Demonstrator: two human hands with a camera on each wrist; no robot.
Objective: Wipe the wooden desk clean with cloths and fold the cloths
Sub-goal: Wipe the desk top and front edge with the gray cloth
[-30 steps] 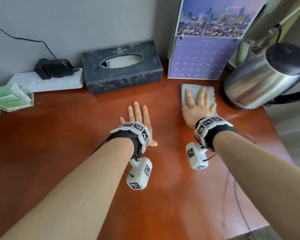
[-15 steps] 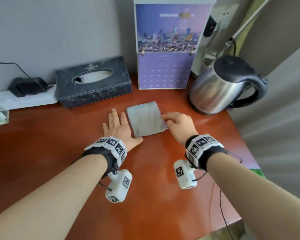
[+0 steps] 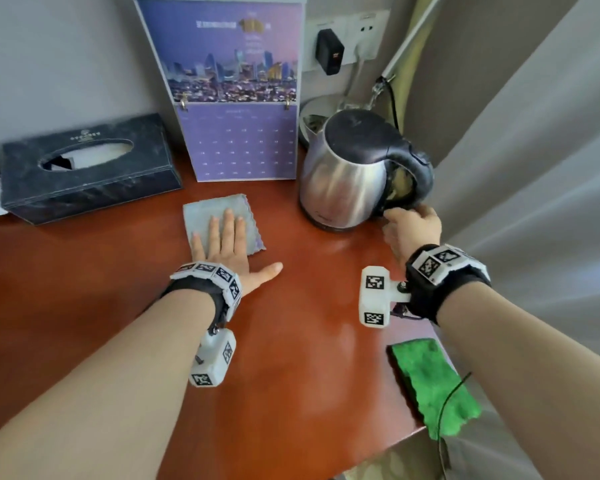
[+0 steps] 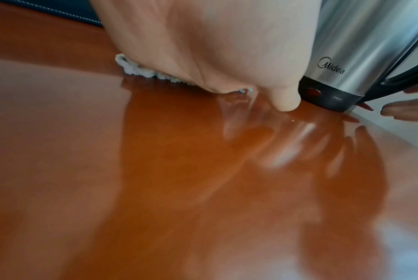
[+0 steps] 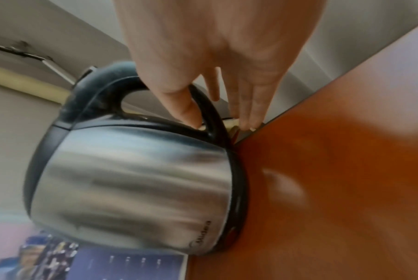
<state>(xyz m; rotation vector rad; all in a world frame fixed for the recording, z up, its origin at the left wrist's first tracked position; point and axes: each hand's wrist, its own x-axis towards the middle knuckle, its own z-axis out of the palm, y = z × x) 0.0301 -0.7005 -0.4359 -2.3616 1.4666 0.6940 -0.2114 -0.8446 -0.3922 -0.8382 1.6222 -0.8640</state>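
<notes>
A grey cloth (image 3: 201, 216) lies flat on the wooden desk (image 3: 84, 289), in front of the calendar. My left hand (image 3: 224, 237) presses on it with straight fingers; the thumb rests on bare wood. In the left wrist view the cloth's fringed edge (image 4: 141, 73) shows under the palm (image 4: 203, 47). A folded green cloth (image 3: 430, 382) lies at the desk's right edge, overhanging the front corner. My right hand (image 3: 411, 226) is at the lower end of the steel kettle's black handle (image 5: 210, 117), with the thumb inside the loop and the fingers outside, pinching it.
The steel kettle (image 3: 343, 178) stands at the back right, near the desk's edge and a grey curtain (image 3: 534, 168). A purple calendar (image 3: 236, 98) leans on the wall. A dark tissue box (image 3: 84, 168) sits at the back left. A thin black cable (image 3: 447, 403) crosses the green cloth.
My right hand left the grey cloth and moved right to the kettle handle. My left hand slid from beside the cloth onto it. The view has turned right, bringing the green cloth into sight.
</notes>
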